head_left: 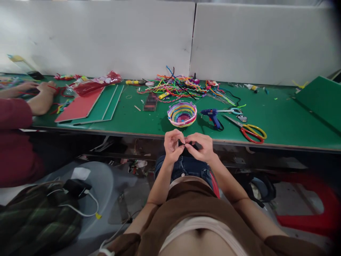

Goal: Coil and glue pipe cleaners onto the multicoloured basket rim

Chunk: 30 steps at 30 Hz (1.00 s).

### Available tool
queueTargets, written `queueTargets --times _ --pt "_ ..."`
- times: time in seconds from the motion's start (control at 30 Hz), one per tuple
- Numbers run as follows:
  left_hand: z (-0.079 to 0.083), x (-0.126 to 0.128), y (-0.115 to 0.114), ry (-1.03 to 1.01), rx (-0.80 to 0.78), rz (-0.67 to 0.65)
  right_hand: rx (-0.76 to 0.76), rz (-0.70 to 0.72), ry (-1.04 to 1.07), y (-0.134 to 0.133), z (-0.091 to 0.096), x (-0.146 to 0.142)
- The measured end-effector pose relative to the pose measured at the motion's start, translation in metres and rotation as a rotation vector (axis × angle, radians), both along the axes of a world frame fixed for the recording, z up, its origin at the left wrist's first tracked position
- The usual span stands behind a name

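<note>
My left hand [172, 144] and my right hand [201, 146] meet just below the front edge of the green table [279, 124], above my lap. Both pinch a small dark piece [183, 144] between the fingertips; it is too small to name. Right beyond my hands on the table stands a small woven bowl of coloured pipe cleaners [182, 113]. A tangle of loose coloured pipe cleaners [178, 86] lies farther back.
A blue glue gun [212, 116] and red-and-yellow scissors [249, 131] lie right of the bowl. Red and green sheets [87, 103] lie to the left. Another person's hands [42, 94] work at the far left. A green board [322, 99] leans at the right.
</note>
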<state>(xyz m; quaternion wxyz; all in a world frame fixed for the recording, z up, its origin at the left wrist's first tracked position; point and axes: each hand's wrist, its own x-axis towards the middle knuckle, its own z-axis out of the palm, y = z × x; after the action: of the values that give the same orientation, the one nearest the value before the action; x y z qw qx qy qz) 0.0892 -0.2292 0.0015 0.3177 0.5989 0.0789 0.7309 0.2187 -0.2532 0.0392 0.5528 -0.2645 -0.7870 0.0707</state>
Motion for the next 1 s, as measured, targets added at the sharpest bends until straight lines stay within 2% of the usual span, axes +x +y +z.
queueTargets --times 0.07,0.17,0.23,0.3,0.43,0.57,0.73,1.0 --pt "-0.002 -0.005 0.002 0.082 0.041 0.114 -0.039 -0.038 -0.006 -0.001 -0.003 -0.001" --pt "0.004 -0.015 0.012 0.323 0.201 0.325 -0.103 -0.101 -0.076 0.002 -0.005 0.001" --pt "0.014 -0.021 0.021 0.474 0.31 0.373 -0.166 -0.101 -0.131 0.005 -0.004 0.002" --pt "0.023 -0.023 0.028 0.541 0.394 0.369 -0.224 -0.092 -0.151 0.008 -0.004 0.003" --pt "0.029 -0.021 0.03 0.544 0.388 0.311 -0.26 -0.104 -0.112 0.013 -0.01 0.003" --pt "0.022 -0.015 0.026 0.5 0.337 0.289 -0.243 -0.083 -0.075 0.015 -0.017 0.003" --pt "0.013 -0.007 0.028 0.528 0.334 0.328 -0.283 -0.128 -0.022 0.017 -0.02 0.008" --pt "0.004 -0.001 0.029 0.505 0.312 0.27 -0.284 -0.146 0.039 0.019 -0.026 0.01"
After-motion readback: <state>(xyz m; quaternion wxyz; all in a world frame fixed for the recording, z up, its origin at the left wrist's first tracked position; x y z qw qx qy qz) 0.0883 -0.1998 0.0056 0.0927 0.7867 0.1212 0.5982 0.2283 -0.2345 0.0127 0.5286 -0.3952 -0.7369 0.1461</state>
